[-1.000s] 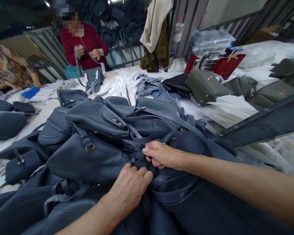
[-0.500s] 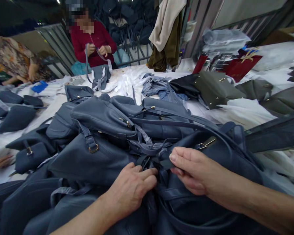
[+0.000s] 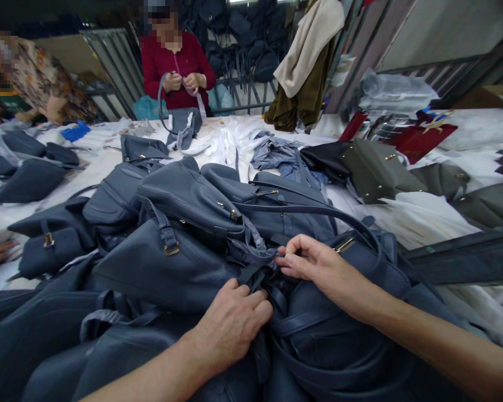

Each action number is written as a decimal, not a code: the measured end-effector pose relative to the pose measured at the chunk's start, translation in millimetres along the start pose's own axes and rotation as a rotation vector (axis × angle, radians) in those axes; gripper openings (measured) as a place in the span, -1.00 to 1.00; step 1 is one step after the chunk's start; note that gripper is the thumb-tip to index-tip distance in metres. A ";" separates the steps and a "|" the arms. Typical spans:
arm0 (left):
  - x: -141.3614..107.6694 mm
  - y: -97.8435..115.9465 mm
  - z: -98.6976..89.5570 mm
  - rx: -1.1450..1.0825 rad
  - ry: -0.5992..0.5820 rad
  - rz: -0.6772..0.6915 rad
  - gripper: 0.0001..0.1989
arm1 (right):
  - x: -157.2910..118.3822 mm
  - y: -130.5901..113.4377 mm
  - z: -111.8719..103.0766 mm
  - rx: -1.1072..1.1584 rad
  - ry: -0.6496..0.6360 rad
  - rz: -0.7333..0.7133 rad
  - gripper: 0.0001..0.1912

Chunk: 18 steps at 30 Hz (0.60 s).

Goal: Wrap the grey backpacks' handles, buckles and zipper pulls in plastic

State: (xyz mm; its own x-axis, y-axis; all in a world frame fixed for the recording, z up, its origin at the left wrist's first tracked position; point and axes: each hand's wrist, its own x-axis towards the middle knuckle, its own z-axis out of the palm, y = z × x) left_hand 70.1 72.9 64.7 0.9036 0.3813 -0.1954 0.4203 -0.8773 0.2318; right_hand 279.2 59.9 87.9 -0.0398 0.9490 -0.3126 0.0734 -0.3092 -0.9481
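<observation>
Heap of leather bags (image 3: 167,262) on table (image 3: 88,170)

This was a leather-goods workshop. Under the left hand (image 3: 230,329) and right hand (image 3: 318,265) lay a heap of slate-blue leather handbags (image 3: 171,262). Beyond them, a long worktable under white wrapping (image 3: 414,215) held olive handbags (image 3: 377,170), a co-worker (image 3: 178,67) handled a strap, and more bags hung on a metal rack (image 3: 243,39).

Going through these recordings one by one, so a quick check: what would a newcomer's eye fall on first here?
A heap of slate-blue leather handbags fills the foreground, with the person's left hand resting on it and the right hand beside its tangled dark straps. A co-worker in a dark red top stands at the far side. Olive-green leather handbags with gold studs lie to the right.
</observation>
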 end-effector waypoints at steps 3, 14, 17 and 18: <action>-0.7 0.9 -0.2 -0.012 0.013 -0.010 -0.91 | -12.8 -5.2 1.1 -0.383 0.057 -0.310 -0.77; -2.6 0.6 8.6 0.001 0.067 0.005 -0.93 | 5.2 -5.2 34.0 -1.470 -0.264 -0.148 -0.75; -2.3 0.8 9.6 -0.005 0.066 0.008 -0.94 | 10.0 -5.8 40.5 -1.490 -0.252 -0.130 -0.76; -2.2 0.6 10.1 -0.008 0.070 0.007 -0.95 | 10.1 -6.4 42.5 -1.498 -0.248 -0.120 -0.77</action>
State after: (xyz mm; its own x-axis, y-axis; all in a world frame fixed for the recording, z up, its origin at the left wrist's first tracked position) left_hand 67.5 68.6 55.6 0.9100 0.3946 -0.1270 0.4142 -0.8778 0.2405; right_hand 236.0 68.9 88.4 -0.2688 0.8822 -0.3866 0.9629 0.2558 -0.0859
